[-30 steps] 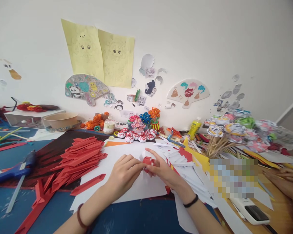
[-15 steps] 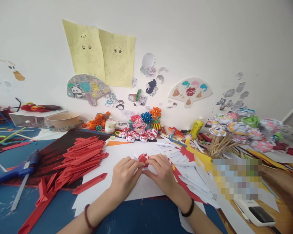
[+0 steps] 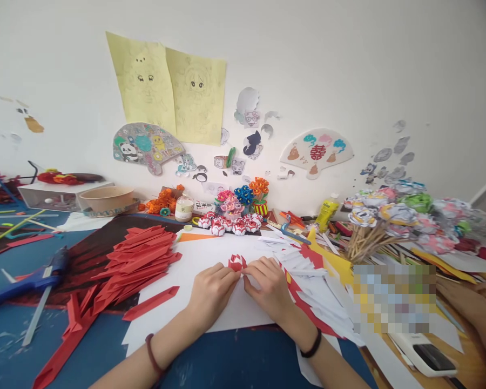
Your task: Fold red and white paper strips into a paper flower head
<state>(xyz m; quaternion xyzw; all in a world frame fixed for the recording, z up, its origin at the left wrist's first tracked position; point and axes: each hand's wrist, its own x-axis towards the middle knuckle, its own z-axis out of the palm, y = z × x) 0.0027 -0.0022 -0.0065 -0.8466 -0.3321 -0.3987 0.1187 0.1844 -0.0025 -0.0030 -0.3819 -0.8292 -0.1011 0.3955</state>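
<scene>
A small red-and-white folded paper flower (image 3: pixel 236 262) is pinched between both hands over a white paper sheet (image 3: pixel 178 292). My left hand (image 3: pixel 211 286) grips its left and lower side, with fingers closed. From the right, my right hand (image 3: pixel 270 282) pinches the lower edge with thumb and fingertips, hiding part of it. Left of the sheet lies a heap of red folded paper strips (image 3: pixel 140 265), with a single red strip (image 3: pixel 152 303) nearer me. White folded paper strips (image 3: pixel 311 292) are spread on the right. Several finished red-and-white paper flowers (image 3: pixel 238 226) stand behind.
A blue glue gun (image 3: pixel 51 273) lies at the left. Paper flowers on sticks (image 3: pixel 360 227), a yellow bottle (image 3: pixel 326 213) and a white device with a dark screen (image 3: pixel 431 356) are to the right. Another person's hand (image 3: pixel 473 308) shows at the right edge.
The paper flower has turned in my fingers, and its red-and-white petals now face up. Both hands stay nearly in place, with fingers slightly shifted.
</scene>
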